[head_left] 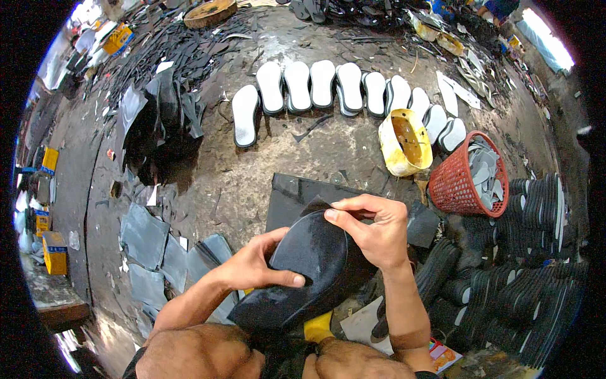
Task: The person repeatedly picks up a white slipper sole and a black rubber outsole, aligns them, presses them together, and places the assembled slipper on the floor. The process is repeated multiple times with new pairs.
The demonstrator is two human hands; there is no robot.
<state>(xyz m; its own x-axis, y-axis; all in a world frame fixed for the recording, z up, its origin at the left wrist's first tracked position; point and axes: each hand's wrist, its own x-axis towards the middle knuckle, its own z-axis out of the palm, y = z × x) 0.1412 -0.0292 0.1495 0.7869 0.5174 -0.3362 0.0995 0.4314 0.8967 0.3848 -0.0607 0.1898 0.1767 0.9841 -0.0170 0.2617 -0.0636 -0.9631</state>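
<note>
Black sole piece is held up between the two hands, its rounded end pointing away from the body. Left hand is partly closed around its near-left edge, thumb laid across the face and fingers tucked behind. Right hand pinches the far edge between thumb and fingertips; a dark backing layer shows below that hand, behind the sole, and whether the two are joined I cannot tell.

To the left of the left hand lie grey sheets. Just beyond both hands, a flat black sheet rests on the ground. Right of the right hand stand packed stacks of dark soles. Farther out on that side, a red basket leans, holding grey offcuts, with a yellow container near it. Well beyond the hands, white-topped soles form a curved row. Farthest, past the left hand, is a round wooden block.
</note>
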